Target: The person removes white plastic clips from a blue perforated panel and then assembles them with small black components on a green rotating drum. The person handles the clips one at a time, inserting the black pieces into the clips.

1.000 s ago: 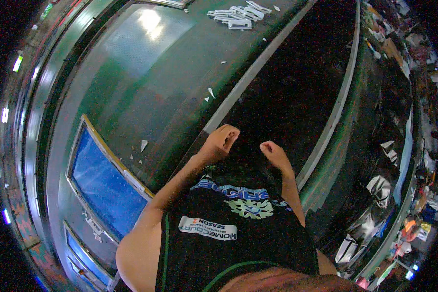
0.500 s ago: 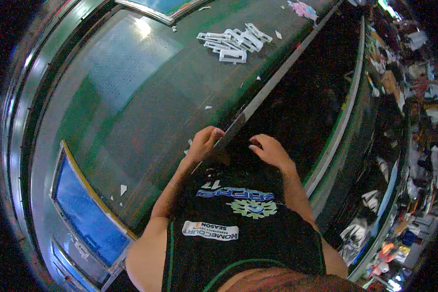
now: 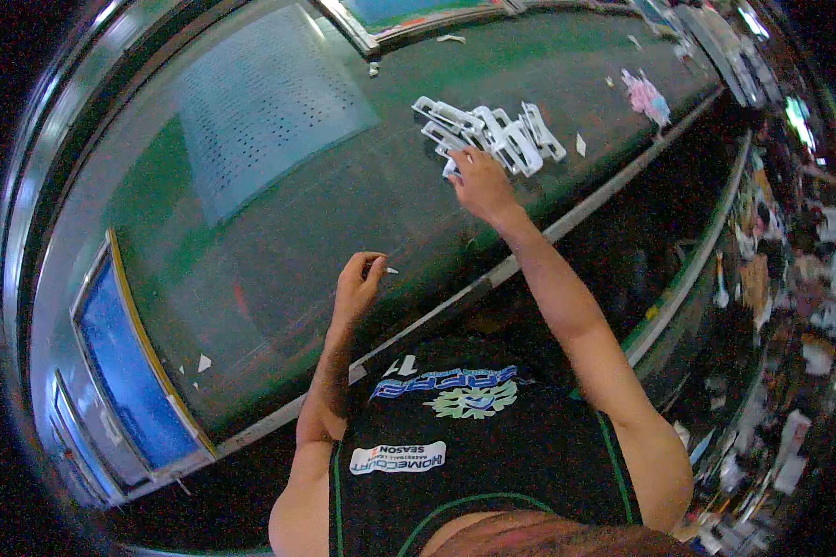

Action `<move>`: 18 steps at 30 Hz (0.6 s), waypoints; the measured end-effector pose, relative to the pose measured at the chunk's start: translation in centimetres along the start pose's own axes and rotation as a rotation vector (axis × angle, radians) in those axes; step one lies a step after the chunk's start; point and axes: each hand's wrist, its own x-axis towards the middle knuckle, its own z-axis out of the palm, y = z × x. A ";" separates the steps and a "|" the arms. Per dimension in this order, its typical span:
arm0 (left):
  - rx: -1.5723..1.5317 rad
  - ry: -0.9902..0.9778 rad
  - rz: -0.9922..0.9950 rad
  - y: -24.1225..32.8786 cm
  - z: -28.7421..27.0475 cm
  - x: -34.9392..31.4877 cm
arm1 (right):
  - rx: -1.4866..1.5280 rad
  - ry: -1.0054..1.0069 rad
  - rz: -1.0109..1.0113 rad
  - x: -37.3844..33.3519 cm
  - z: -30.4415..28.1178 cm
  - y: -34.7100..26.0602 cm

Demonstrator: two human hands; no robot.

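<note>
My right hand (image 3: pixel 478 183) reaches forward over the dark green table (image 3: pixel 279 232) and rests on the near edge of a pile of white flat plastic pieces (image 3: pixel 492 135); its fingers touch one piece, and I cannot tell whether they grip it. My left hand (image 3: pixel 358 283) lies on the table nearer to me, fingers curled, beside a small white scrap (image 3: pixel 392 271). My arms come up from the lower edge over my black shirt.
A blue-surfaced framed panel (image 3: pixel 121 362) lies at the table's left end and another framed panel (image 3: pixel 409 14) at the far edge. White scraps (image 3: pixel 204 362) and a pink bit (image 3: pixel 646 93) dot the table. Cluttered shelves (image 3: pixel 790 278) stand at the right.
Both hands were at the table's near edge. My right arm has stretched out to the white pile, and my left hand has moved onto the tabletop. The view has shifted along the table.
</note>
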 end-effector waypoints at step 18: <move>-0.737 0.385 -0.161 -1.0 9.6 -3.2 | 0.764 -0.456 0.237 -9.1 4.4 -5.4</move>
